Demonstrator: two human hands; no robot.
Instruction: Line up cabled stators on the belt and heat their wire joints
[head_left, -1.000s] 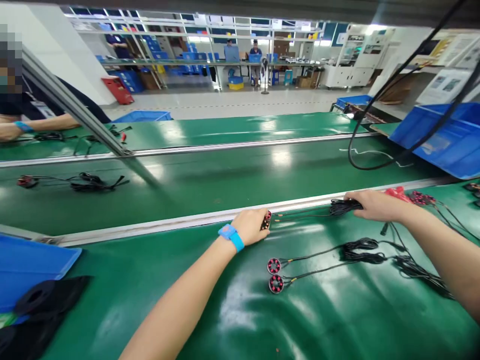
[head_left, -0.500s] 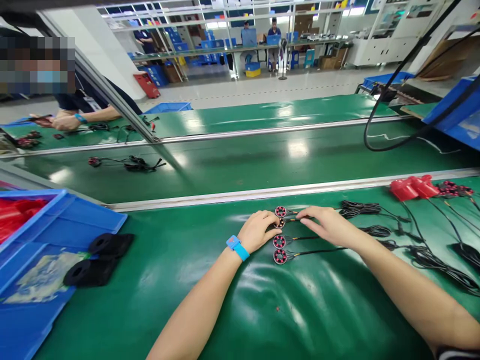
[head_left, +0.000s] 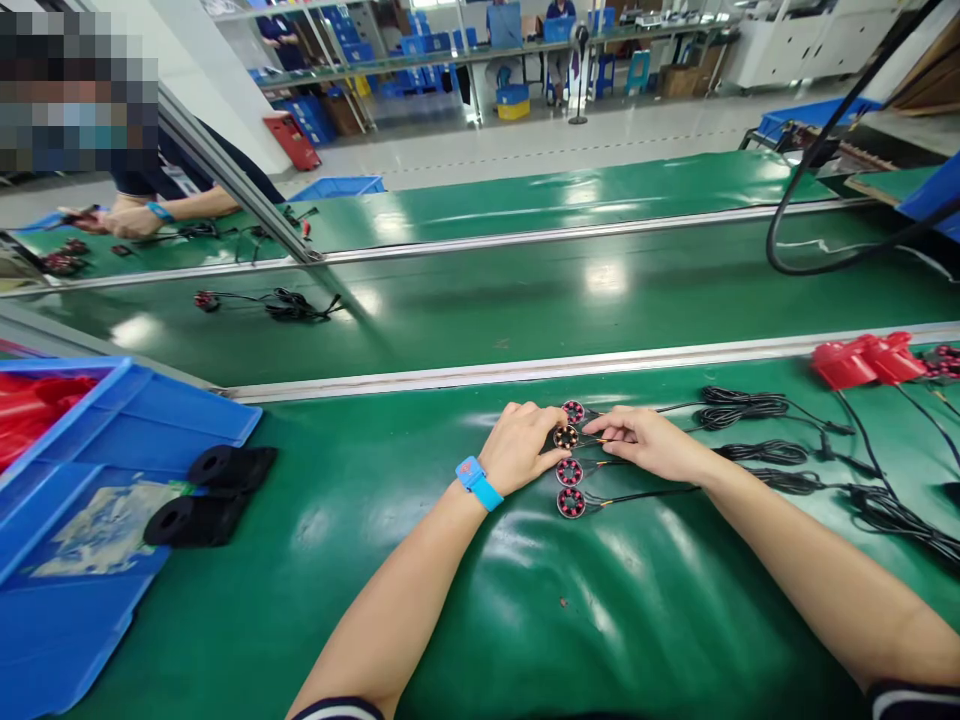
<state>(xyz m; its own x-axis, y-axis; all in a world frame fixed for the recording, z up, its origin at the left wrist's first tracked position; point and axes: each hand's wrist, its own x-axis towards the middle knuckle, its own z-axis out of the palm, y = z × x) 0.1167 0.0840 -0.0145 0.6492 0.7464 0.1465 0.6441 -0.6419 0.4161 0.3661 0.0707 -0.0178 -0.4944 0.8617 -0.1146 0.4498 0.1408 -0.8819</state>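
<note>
Several round motor cores lie in a column on the green mat. My left hand [head_left: 523, 446], with a blue wristband [head_left: 478, 483], has its thumb and forefinger around the second core [head_left: 565, 437], which shows a copper-coloured face. Beside it, my right hand [head_left: 646, 440] pinches that core's cable just right of the core. The top core [head_left: 574, 412] sits just beyond my fingertips. Two red-and-black cores, the upper one [head_left: 569, 472] and the lower one [head_left: 571, 502], lie nearer me, untouched. Their black cables run right to coiled bundles [head_left: 771, 453].
Blue bins [head_left: 187, 400] with red parts stand at the left, beside two black parts [head_left: 199, 520]. Red covers [head_left: 847, 364] lie at the right. Beyond a metal rail [head_left: 480, 373] is a lower green strip. A person's hands [head_left: 133, 218] work at the far left.
The camera view has shifted, so the scene sits higher and the near cores further right. My right hand's fingers have closed on the cable; my left hand stays at the second core.
</note>
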